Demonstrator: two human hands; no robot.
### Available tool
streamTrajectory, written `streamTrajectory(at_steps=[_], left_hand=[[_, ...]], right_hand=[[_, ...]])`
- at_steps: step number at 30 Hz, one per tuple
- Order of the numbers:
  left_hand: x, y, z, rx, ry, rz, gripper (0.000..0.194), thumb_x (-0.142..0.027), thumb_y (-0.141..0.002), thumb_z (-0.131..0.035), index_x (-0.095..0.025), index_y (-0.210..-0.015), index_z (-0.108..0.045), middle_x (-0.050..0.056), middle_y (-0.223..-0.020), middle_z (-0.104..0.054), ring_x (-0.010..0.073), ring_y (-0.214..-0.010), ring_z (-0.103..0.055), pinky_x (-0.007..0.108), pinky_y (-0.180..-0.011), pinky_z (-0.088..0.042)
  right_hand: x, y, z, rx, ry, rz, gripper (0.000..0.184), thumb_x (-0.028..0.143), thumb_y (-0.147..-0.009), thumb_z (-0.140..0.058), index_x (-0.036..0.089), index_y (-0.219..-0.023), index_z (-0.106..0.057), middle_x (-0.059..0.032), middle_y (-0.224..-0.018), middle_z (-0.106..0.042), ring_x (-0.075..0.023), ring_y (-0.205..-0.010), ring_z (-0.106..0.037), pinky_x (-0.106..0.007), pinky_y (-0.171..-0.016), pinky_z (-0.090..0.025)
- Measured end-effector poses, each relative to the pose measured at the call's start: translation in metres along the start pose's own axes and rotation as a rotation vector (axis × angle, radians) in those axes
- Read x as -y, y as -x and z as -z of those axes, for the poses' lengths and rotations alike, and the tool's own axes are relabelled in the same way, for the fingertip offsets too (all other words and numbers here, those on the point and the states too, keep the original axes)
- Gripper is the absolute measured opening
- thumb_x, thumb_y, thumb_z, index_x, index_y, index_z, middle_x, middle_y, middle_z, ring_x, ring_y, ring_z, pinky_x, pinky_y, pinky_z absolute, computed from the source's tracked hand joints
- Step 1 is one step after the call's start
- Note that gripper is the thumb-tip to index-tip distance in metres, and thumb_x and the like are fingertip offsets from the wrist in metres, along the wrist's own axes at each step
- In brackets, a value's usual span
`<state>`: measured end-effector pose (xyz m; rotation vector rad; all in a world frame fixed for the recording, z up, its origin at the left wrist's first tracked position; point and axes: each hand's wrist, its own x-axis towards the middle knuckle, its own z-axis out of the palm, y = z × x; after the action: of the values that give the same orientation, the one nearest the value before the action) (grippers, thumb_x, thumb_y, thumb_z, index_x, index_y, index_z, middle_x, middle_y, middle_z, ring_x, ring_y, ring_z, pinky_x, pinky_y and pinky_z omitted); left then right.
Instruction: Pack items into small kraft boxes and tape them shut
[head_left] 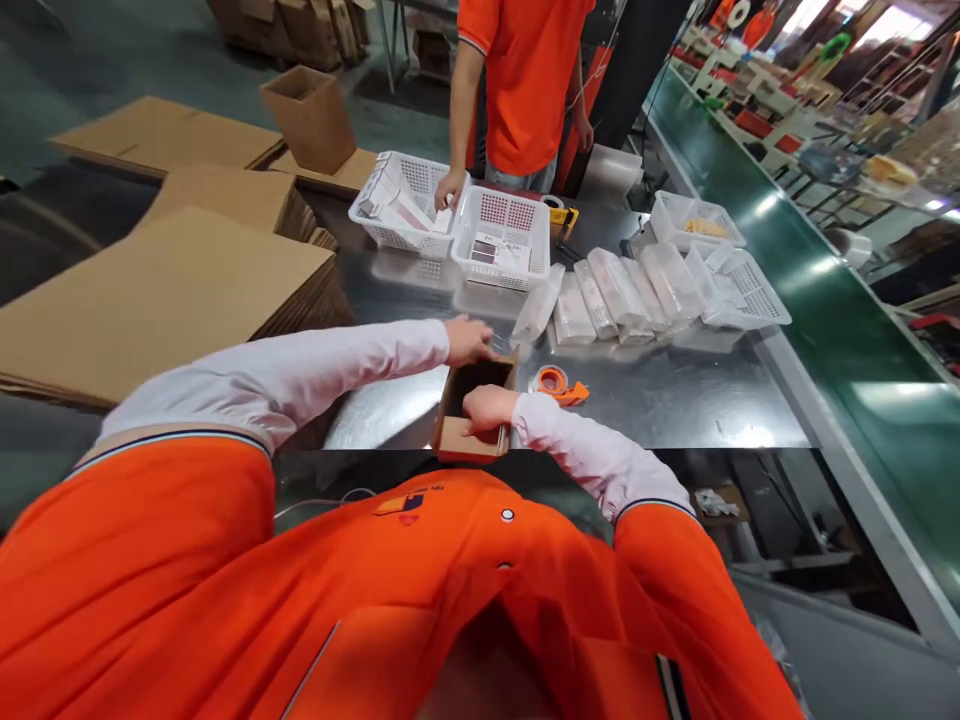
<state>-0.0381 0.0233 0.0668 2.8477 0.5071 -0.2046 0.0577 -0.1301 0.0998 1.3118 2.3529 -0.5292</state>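
Observation:
A small open cardboard box (474, 385) sits on the steel table (675, 390) right in front of me. My left hand (468, 340) rests on the box's far rim, fingers curled around something small and clear that I cannot make out. My right hand (487, 408) reaches into the box at its near side, fingers bent and pressing on the cardboard flap. Both arms wear long white sleeves under an orange shirt.
An orange tape dispenser (556, 383) lies right of the box. Wrapped white packs (622, 290) lie in a row beyond, with white baskets (501, 240) behind. Flat cardboard stacks (165, 290) fill the left. A co-worker in orange (525, 80) stands across, hand in a basket. A green conveyor (847, 330) runs along the right.

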Motion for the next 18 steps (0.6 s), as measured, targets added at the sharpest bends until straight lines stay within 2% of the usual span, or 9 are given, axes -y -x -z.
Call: streamTrajectory(at_steps=[1,3,6,9,12,13,15,16,18], left_hand=[[-0.003,0.006,-0.008,0.009,-0.019,-0.024,0.041,-0.02,-0.086,-0.071,-0.035,-0.122,-0.084,0.01,-0.117,-0.077,0.0296,-0.118,-0.064,0.041,-0.101,-0.042],[-0.012,0.01,-0.025,-0.024,0.006,0.015,0.025,-0.026,-0.09,-0.069,-0.031,-0.108,-0.086,0.01,-0.109,-0.077,0.0291,-0.114,-0.064,0.045,-0.105,-0.04],[-0.032,-0.003,-0.044,-0.139,0.13,0.17,0.018,-0.021,-0.092,-0.063,-0.018,-0.092,-0.081,0.014,-0.111,-0.074,0.0303,-0.118,-0.062,0.047,-0.112,-0.038],[-0.047,-0.026,-0.052,-0.198,0.227,0.281,0.033,-0.014,-0.099,-0.046,-0.009,-0.11,-0.077,0.021,-0.124,-0.069,0.0302,-0.122,-0.061,0.043,-0.111,-0.045],[-0.041,-0.044,-0.05,-0.208,0.39,0.328,0.049,-0.015,-0.106,-0.029,-0.009,-0.133,-0.07,0.02,-0.134,-0.067,0.0263,-0.127,-0.061,0.039,-0.114,-0.047],[-0.034,-0.048,-0.048,-0.182,0.447,0.305,0.049,-0.02,-0.108,-0.03,-0.012,-0.135,-0.07,0.016,-0.134,-0.069,0.0242,-0.126,-0.062,0.037,-0.115,-0.048],[-0.015,-0.056,-0.044,-0.099,0.531,0.225,0.045,-0.037,-0.107,-0.042,-0.018,-0.132,-0.075,0.008,-0.122,-0.076,0.0213,-0.116,-0.067,0.03,-0.11,-0.052],[-0.004,-0.059,-0.042,-0.013,0.587,0.171,0.044,-0.046,-0.101,-0.054,-0.021,-0.129,-0.077,0.004,-0.114,-0.078,0.0207,-0.11,-0.07,0.028,-0.105,-0.054],[0.015,-0.065,-0.041,0.242,0.767,0.097,0.058,-0.058,-0.078,-0.076,-0.024,-0.126,-0.08,0.002,-0.105,-0.08,0.0226,-0.099,-0.072,0.029,-0.094,-0.059]], right_hand=[[-0.002,-0.006,0.001,0.016,0.009,-0.029,0.035,0.042,-0.086,-0.09,0.011,-0.1,-0.085,-0.0204,-0.102,-0.083,-0.0301,-0.091,-0.08,-0.033,-0.077,-0.056],[-0.004,-0.006,-0.001,0.038,0.049,-0.082,0.043,0.044,-0.083,-0.093,0.009,-0.106,-0.084,-0.0234,-0.106,-0.082,-0.0342,-0.096,-0.079,-0.04,-0.086,-0.055],[-0.008,0.016,-0.012,0.011,0.083,-0.082,0.039,0.045,-0.093,-0.083,0.007,-0.102,-0.084,-0.0244,-0.101,-0.081,-0.0367,-0.102,-0.077,-0.047,-0.096,-0.051],[-0.015,0.034,-0.029,-0.092,-0.028,0.153,0.034,0.043,-0.1,-0.072,0.014,-0.084,-0.081,-0.0141,-0.089,-0.082,-0.0261,-0.095,-0.075,-0.042,-0.099,-0.046],[-0.014,0.02,-0.048,-0.326,-0.243,0.35,0.036,0.041,-0.101,-0.069,0.019,-0.074,-0.073,-0.0044,-0.08,-0.078,-0.0189,-0.084,-0.069,-0.041,-0.103,-0.042],[-0.011,0.01,-0.054,-0.393,-0.295,0.354,0.035,0.041,-0.1,-0.07,0.019,-0.072,-0.071,-0.0036,-0.079,-0.077,-0.0188,-0.084,-0.068,-0.042,-0.104,-0.042],[-0.005,-0.012,-0.064,-0.467,-0.371,0.337,0.036,0.042,-0.098,-0.073,0.019,-0.071,-0.069,-0.0039,-0.079,-0.076,-0.0196,-0.084,-0.067,-0.042,-0.102,-0.043],[-0.003,-0.019,-0.068,-0.483,-0.405,0.326,0.036,0.042,-0.097,-0.074,0.019,-0.071,-0.068,-0.0043,-0.079,-0.076,-0.0199,-0.084,-0.067,-0.042,-0.101,-0.045],[-0.001,-0.021,-0.074,-0.507,-0.456,0.3,0.031,0.039,-0.099,-0.074,0.018,-0.075,-0.07,-0.0057,-0.084,-0.077,-0.0204,-0.089,-0.068,-0.042,-0.103,-0.047]])
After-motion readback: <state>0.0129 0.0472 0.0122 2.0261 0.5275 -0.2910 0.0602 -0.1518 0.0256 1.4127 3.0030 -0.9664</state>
